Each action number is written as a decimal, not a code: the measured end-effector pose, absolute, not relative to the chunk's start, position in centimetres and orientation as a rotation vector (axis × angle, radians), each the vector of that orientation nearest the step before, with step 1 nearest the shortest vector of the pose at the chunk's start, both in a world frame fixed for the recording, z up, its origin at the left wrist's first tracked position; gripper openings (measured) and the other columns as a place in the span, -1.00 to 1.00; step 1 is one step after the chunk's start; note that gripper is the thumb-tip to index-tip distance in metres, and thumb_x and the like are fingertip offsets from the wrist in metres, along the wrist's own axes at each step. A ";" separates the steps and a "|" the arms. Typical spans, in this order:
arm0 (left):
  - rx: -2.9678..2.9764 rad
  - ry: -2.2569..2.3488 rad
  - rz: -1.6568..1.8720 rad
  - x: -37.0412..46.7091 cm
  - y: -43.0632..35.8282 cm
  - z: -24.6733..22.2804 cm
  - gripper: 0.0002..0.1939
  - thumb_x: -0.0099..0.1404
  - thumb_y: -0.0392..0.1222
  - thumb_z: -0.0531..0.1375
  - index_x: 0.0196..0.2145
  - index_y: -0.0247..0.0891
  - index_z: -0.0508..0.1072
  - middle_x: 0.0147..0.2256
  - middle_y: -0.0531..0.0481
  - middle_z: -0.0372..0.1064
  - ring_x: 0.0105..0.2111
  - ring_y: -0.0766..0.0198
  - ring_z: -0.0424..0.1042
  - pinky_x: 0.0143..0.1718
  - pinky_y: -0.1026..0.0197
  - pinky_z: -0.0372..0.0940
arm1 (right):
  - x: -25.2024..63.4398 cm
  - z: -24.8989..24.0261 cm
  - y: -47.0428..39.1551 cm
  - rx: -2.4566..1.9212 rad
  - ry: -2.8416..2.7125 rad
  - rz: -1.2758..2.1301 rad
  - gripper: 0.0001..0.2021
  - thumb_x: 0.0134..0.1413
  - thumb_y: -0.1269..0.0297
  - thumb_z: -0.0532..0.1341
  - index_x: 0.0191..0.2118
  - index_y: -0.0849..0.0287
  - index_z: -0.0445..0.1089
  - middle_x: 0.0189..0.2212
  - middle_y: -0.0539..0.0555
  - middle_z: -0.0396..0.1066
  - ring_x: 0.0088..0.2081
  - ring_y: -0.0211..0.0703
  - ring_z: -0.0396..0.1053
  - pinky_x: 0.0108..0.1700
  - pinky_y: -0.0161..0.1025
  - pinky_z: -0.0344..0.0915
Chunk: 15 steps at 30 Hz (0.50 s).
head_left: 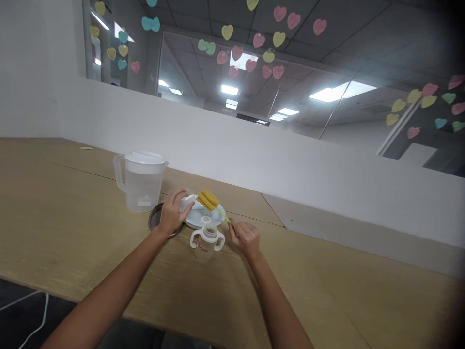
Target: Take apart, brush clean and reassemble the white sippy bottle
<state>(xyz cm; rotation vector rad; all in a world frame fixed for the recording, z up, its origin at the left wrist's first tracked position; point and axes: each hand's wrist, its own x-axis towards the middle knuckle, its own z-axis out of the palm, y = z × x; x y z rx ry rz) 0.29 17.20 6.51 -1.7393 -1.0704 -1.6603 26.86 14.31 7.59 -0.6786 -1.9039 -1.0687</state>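
Note:
Between thumb and fingers, my left hand (172, 212) grips a small white bottle cap (188, 199), partly covered by the fingers. My right hand (246, 236) is closed round the thin green handle of a sponge brush (208, 199). Its yellow sponge head is beside the cap, over a white plate (193, 223); whether they touch I cannot tell. A clear baby bottle (204, 250) with two white side handles and red print stands upright and uncapped between my forearms. Behind its mouth, a small white ring-like piece (206, 220) shows at the plate's near side.
A translucent lidded pitcher (144, 186) stands at the left behind my left hand. Partly under that hand lies a dark round tray (155, 216). The wooden table (308, 276) meets a white wall under a window with heart-shaped notes. A white cable (45, 310) hangs at lower left.

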 end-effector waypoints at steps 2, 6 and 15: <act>-1.566 -1.295 -1.818 -0.2 17.5 6.7 -0.71 0.24 -0.10 0.17 -0.12 -0.29 0.35 -0.10 -0.17 0.25 -0.04 0.15 0.27 0.03 0.09 0.20 | 26.9 7.5 14.4 -0.697 -1.879 -1.059 -0.85 0.15 0.39 0.15 -0.28 0.27 0.48 -0.70 -0.04 0.24 -0.61 -0.37 0.16 -0.48 -0.31 0.00; -1.359 -1.721 -1.906 -1.1 18.0 6.9 -0.69 0.22 -0.10 0.16 -0.11 -0.28 0.40 -0.09 -0.20 0.12 0.01 0.06 0.17 0.06 0.02 0.14 | 26.8 7.5 14.4 -0.710 -1.879 -1.041 -0.83 0.16 0.38 0.14 -0.30 0.28 0.47 -0.70 -0.03 0.27 -0.62 -0.37 0.18 -0.48 -0.33 0.03; -1.535 -2.183 -1.660 -1.5 18.8 5.9 -0.43 0.06 -0.38 0.16 0.06 -0.29 0.18 -0.05 -0.16 0.28 0.02 0.03 0.24 0.03 0.00 0.13 | 26.9 7.5 14.5 -0.729 -1.884 -1.033 -0.84 0.16 0.39 0.13 -0.33 0.27 0.45 -0.68 -0.03 0.30 -0.61 -0.36 0.22 -0.47 -0.33 0.05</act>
